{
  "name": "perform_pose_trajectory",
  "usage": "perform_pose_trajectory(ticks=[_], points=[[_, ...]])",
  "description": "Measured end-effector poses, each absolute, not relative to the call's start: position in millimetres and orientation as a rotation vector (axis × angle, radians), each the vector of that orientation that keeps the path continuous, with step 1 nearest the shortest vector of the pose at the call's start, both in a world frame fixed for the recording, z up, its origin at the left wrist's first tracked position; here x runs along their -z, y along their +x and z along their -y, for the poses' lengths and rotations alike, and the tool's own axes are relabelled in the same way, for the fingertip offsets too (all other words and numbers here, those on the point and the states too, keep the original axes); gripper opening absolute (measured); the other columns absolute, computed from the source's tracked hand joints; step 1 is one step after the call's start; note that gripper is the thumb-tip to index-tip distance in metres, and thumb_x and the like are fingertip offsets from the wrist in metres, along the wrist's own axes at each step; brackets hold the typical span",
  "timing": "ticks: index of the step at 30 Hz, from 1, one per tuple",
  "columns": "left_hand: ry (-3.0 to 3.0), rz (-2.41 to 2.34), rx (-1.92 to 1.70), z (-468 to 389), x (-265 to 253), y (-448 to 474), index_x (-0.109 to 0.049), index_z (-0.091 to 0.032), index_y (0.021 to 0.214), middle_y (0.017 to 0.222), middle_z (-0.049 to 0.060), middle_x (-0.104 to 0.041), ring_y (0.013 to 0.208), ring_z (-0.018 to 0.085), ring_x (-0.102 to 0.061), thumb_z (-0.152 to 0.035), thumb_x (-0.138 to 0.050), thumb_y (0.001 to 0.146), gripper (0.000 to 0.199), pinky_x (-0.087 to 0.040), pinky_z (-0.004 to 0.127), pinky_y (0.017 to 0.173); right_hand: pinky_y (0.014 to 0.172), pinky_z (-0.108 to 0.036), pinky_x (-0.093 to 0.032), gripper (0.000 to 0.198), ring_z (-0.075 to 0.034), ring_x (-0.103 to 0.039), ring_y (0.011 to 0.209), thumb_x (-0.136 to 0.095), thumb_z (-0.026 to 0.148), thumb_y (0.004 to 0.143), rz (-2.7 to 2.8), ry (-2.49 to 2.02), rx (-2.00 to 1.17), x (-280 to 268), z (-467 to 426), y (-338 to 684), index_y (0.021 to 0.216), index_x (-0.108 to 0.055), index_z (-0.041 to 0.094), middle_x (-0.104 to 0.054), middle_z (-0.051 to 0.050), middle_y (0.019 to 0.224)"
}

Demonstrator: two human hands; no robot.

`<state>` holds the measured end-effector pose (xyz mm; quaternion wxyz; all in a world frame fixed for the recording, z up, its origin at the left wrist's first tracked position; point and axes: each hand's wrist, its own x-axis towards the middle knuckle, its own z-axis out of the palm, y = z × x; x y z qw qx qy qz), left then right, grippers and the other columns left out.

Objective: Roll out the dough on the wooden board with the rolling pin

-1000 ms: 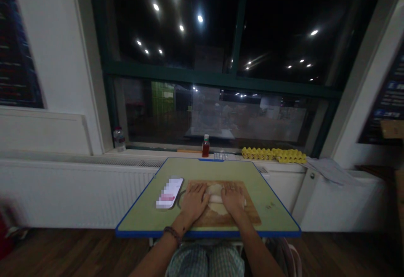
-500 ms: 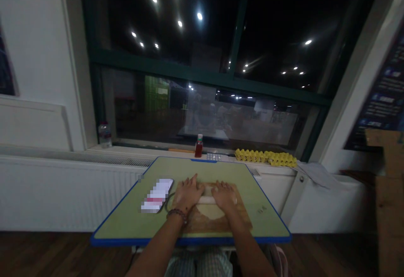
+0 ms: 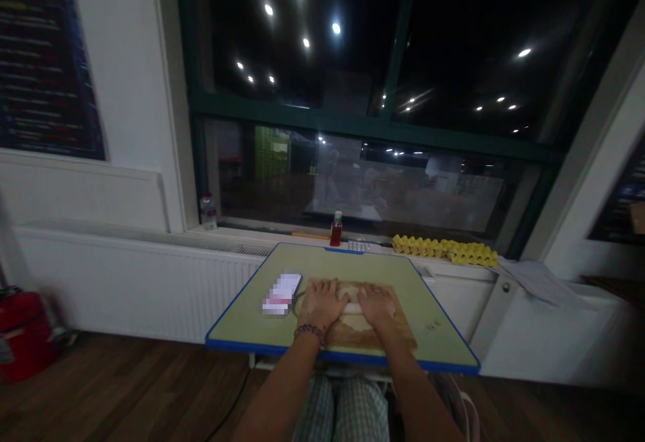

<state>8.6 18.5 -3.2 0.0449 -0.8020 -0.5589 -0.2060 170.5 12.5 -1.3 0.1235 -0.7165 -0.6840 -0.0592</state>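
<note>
Large dark-green-framed glass window filled twelve o'clock, dark panes showing white light spots. Smooth white wall rose at ten; white ribbed metal radiator ran at eight. Dark-brown plank floor lay at seven.

No legible txt; L poster lettering blurred, phone scrn pixelated.

The rolling pin is partly covered by the left hand and the right hand. The phone is obscured by pixelated blocks. The red container is cut off by the left edge.
</note>
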Motion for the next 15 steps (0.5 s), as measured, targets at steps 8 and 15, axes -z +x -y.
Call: perform_pose_trajectory(ticks=[8, 15], points=[[-2.369, 1.826, 0.511, -2.1, -4.6, 15.1, -0.058, -0.015, 0.131, 0.131, 0.016, -0.062, 0.125, 0.035, -0.051, -0.055, -0.034, 0.094, 0.059, -0.025, 0.053, 0.11, 0.102, -0.042, -0.037, 0.061, -0.03, -0.055, 0.124, -0.039, 0.054, 0.091, 2.0, -2.073, -0.05, -1.4, -9.4, 175.8, 0.134, -0.059, 0.015, -0.058, -0.017, 0.137], [-2.443, 1.892, 0.376, -4.9, -6.5, 13.7, -0.053, -0.015, 0.138, 0.142, 0.017, -0.053, 0.133, 0.034, -0.043, -0.055, -0.033, 0.094, 0.063, -0.021, 0.053, 0.112, 0.102, -0.045, -0.038, 0.058, -0.032, -0.056, 0.123, -0.035, 0.051, 0.093, 1.997, -2.203, -0.066, -8.2, -7.3, 170.7, 0.134, -0.058, 0.018, -0.058, -0.015, 0.137]])
